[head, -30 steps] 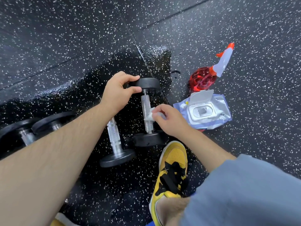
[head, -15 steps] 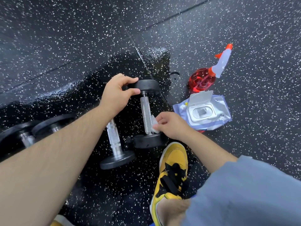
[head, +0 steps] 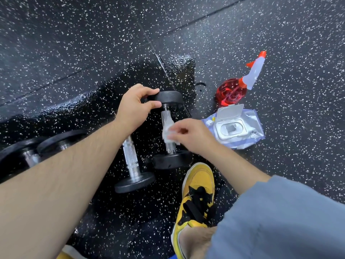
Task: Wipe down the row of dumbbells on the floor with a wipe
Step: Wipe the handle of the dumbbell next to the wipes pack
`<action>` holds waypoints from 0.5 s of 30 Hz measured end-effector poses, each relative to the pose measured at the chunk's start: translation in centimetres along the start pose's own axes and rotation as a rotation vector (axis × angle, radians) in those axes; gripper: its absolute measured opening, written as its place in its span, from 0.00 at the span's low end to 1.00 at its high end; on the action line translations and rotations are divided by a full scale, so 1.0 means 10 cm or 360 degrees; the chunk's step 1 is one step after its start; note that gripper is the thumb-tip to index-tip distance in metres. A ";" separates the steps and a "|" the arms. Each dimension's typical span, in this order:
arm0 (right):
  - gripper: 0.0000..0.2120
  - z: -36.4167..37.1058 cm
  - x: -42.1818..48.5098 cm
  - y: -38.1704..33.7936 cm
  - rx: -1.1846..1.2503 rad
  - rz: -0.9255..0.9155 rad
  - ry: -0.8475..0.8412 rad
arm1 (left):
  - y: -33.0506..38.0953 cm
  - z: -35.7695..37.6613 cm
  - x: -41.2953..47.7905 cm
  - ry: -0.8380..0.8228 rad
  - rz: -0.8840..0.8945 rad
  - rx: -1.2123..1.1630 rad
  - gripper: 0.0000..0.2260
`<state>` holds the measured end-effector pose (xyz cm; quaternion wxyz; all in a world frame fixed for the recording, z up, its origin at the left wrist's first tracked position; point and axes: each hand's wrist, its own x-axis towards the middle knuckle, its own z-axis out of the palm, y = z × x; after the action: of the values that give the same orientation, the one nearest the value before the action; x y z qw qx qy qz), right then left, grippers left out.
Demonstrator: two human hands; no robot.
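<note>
A small dumbbell (head: 171,159) with black heads and a knurled chrome handle lies on the wet black floor. My left hand (head: 134,107) grips its far head. My right hand (head: 194,134) presses a white wipe (head: 168,134) around the handle's middle; the fingers are motion-blurred. A second dumbbell (head: 133,169) lies just to the left, partly under my left forearm. Two more dumbbells (head: 29,152) show at the left edge, mostly hidden by the arm.
An open pack of wipes (head: 235,128) lies right of my hand, with a red spray bottle (head: 233,92) behind it. My yellow and black shoe (head: 197,199) stands just below the held dumbbell. The speckled rubber floor (head: 93,53) looks wet around the dumbbells.
My right hand has slid the wipe back up the handle from near the lower head toward the middle. My left hand stays on the far head.
</note>
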<state>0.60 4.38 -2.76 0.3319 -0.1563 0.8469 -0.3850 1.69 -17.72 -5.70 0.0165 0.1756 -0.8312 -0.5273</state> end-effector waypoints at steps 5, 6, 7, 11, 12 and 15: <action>0.05 0.10 -0.03 -0.08 -0.0513 -0.0298 -0.0456 | 0.00 -0.02 -0.01 -0.0010 -0.0001 -0.0004 0.18; 0.05 0.10 -0.02 -0.12 -0.0509 -0.0316 -0.0389 | -0.01 -0.03 -0.01 -0.0013 -0.0005 -0.0007 0.18; 0.07 0.11 0.00 -0.15 -0.0495 -0.0307 -0.0308 | -0.01 -0.03 -0.01 -0.0015 -0.0007 -0.0009 0.18; 0.10 0.17 0.06 -0.16 -0.0706 -0.0225 -0.0436 | 0.00 -0.04 -0.02 -0.0020 -0.0018 -0.0003 0.17; 0.10 0.17 0.07 -0.16 -0.0770 -0.0215 -0.0525 | 0.00 -0.04 -0.02 -0.0020 -0.0022 -0.0002 0.17; 0.10 0.11 0.04 -0.19 -0.0871 -0.0198 -0.0769 | 0.01 -0.04 -0.02 -0.0032 -0.0026 0.0012 0.17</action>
<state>1.10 2.32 -2.05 0.4440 -0.3767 0.8047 -0.1158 1.94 -17.97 -5.37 0.0032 0.1773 -0.8318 -0.5260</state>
